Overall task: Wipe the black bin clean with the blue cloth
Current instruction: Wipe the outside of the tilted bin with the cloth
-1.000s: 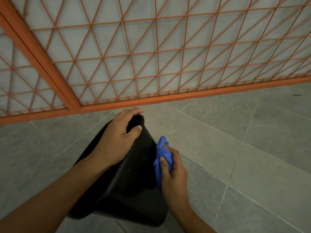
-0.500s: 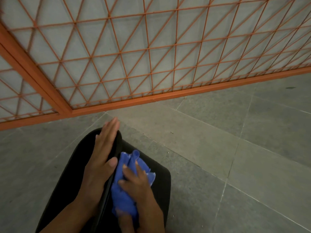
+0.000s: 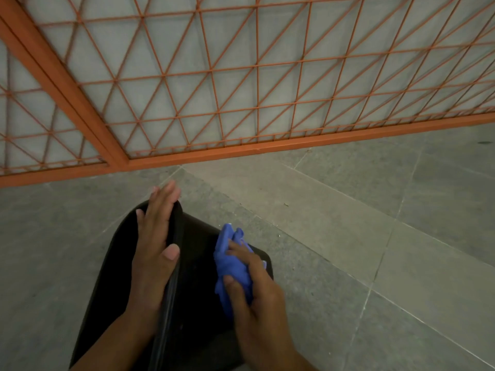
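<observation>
A single wide-angle view from the person's head looks forward and steeply down, close over the left hand (image 3: 155,253) and right hand (image 3: 257,293) at the near bottom edge. Both lie on a tipped black plastic bin (image 3: 195,290) on the grey tiled floor (image 3: 375,236). Farther off, an orange metal lattice fence (image 3: 241,103) fills the upper half, its lines bowed by the lens.

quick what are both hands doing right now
Left hand: open, fingers straight, resting flat on the black bin.
Right hand: holding the bunched blue cloth against the bin.
</observation>
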Demonstrator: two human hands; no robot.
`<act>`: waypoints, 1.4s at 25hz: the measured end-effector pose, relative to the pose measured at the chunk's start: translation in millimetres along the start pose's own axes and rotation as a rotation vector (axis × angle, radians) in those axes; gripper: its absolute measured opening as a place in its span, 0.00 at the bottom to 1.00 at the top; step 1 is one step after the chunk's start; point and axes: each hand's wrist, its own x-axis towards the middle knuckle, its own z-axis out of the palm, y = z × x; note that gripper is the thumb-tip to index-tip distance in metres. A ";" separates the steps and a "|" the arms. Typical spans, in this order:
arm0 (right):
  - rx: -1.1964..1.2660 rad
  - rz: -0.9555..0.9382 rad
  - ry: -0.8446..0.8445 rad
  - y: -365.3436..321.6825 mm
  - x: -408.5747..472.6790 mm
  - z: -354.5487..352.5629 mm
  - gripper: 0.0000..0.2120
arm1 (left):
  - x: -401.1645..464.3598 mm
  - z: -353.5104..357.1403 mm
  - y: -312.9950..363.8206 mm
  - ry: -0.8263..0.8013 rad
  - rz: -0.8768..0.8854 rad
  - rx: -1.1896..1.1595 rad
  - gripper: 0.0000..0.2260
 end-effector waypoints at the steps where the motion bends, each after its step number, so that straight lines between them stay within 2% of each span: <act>1: 0.061 -0.065 -0.038 -11.1 -3.4 1.3 0.16 | -2.9 -0.4 6.4 -0.004 -0.001 -0.026 0.30; 3: 0.056 -0.184 -0.114 -27.1 10.8 2.3 0.15 | -10.7 1.5 11.0 -0.018 -0.014 -0.060 0.28; 4: 0.020 -0.167 -0.158 -26.3 26.1 1.7 0.12 | -12.7 0.9 11.3 -0.012 -0.009 -0.052 0.29; 8: -0.109 0.128 -0.142 0.9 61.9 -19.6 0.05 | -7.9 -0.4 11.6 -0.005 -0.024 0.043 0.34; 14: -0.038 -0.003 -0.226 -27.0 68.2 -16.8 0.03 | -7.2 6.3 13.9 -0.039 0.001 0.037 0.34; 17: -0.050 0.045 -0.195 -28.3 73.2 -15.2 0.04 | -1.4 8.0 8.9 -0.046 0.003 0.090 0.35; 20: -0.052 -0.042 -0.170 -33.5 56.6 -6.8 0.05 | 2.4 6.7 5.4 -0.032 0.000 0.064 0.34; 23: -0.037 -0.142 -0.067 -31.3 32.9 -1.5 0.09 | -1.6 11.4 11.7 -0.049 0.016 0.030 0.32; 26: -0.039 -0.164 -0.008 -21.3 7.9 2.2 0.15 | 3.2 13.8 11.4 -0.051 0.003 0.020 0.29; 31: 0.016 -0.234 -0.021 -14.7 -23.7 16.8 0.14 | 5.5 12.2 5.1 -0.071 0.003 0.045 0.28; 35: -0.051 -0.222 -0.046 -21.5 5.2 13.8 0.15 | 8.9 9.3 -1.5 -0.089 -0.095 -0.042 0.26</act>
